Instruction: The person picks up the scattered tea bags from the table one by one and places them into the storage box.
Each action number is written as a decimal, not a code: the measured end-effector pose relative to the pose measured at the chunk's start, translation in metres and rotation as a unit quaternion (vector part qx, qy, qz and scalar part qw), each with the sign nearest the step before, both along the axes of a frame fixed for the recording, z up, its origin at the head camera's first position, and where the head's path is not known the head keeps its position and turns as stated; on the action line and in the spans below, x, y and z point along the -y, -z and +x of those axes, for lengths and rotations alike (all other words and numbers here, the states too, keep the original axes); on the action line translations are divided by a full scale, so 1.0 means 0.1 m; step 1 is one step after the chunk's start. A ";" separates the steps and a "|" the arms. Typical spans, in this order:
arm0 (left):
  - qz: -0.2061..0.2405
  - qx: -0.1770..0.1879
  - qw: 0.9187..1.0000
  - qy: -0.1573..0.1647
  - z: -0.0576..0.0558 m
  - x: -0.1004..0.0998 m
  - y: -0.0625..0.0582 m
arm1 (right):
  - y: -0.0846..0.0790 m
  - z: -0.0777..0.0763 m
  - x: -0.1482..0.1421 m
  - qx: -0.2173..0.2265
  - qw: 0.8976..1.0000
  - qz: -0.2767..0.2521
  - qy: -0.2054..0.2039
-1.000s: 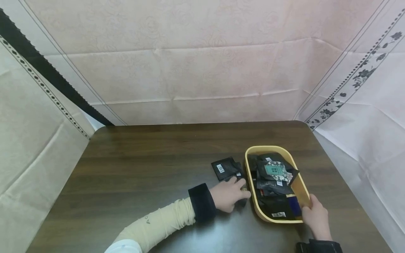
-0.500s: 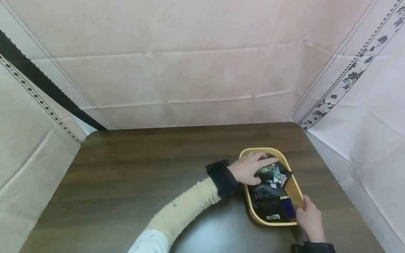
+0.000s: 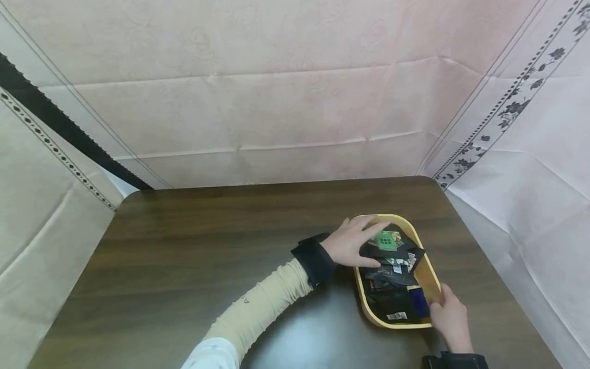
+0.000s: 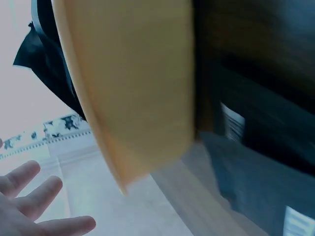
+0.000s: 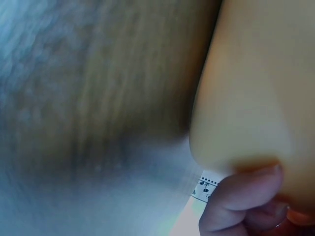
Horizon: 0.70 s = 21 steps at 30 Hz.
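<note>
A yellow basket [image 3: 362,300] with rounded corners stands on the table's right side, holding several flat black packets [image 3: 392,306]. One packet with a green label [image 3: 386,240] lies on top at the far end. My left hand [image 3: 351,244] is over the basket's left rim, fingers spread and gripping nothing. In the left wrist view its fingers [image 4: 42,199] are apart from the yellow wall. My right hand [image 3: 450,319] grips the basket's near right rim; the right wrist view shows its curled fingers [image 5: 246,196] against the yellow side.
In the left wrist view, dark packets with white labels [image 4: 266,147] lie outside the basket wall; in the head view my left hand and cuff cover that spot. The brown wooden table [image 3: 184,271] meets pale patterned cloth [image 3: 258,102] at the back and sides.
My left hand went from the packets on the table to over the basket, then drew back slightly left with fingers opening. The green-labelled packet now lies uncovered. My right hand kept its grip.
</note>
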<state>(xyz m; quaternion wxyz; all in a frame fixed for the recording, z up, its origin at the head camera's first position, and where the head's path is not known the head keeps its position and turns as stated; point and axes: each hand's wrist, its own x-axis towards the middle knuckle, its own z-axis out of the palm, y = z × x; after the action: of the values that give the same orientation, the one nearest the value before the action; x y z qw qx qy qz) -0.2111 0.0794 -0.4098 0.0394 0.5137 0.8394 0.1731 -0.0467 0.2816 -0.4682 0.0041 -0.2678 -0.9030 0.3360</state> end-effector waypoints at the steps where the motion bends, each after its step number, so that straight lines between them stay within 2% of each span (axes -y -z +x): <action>1: -0.002 0.003 1.000 -0.004 -0.01 0.04 0.01 | -0.01 0.00 0.00 -0.001 1.000 0.003 -0.004; 7: -0.017 0.012 1.000 -0.016 -0.10 0.30 0.11 | -0.04 0.03 -0.01 -0.009 1.000 0.013 -0.016; 11: -0.052 0.007 0.997 -0.047 -0.18 0.46 0.25 | -0.05 0.03 -0.01 -0.003 1.000 0.005 -0.012; 14: -0.106 0.007 0.990 -0.092 -0.24 0.57 0.38 | -0.04 0.02 -0.01 -0.002 1.000 0.002 -0.011; 17: -0.160 0.001 0.978 -0.130 -0.29 0.62 0.50 | -0.04 0.02 0.00 -0.002 1.000 0.005 -0.013; 21: -0.192 -0.026 0.970 -0.149 -0.31 0.61 0.61 | -0.04 0.01 0.03 -0.002 1.000 0.005 -0.005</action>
<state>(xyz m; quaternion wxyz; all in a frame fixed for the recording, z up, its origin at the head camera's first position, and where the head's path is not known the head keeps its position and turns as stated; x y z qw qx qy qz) -0.2417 0.0183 -0.4710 0.0888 0.3699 0.9248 -0.0006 -0.0458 0.2791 -0.4639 0.0055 -0.2628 -0.9058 0.3324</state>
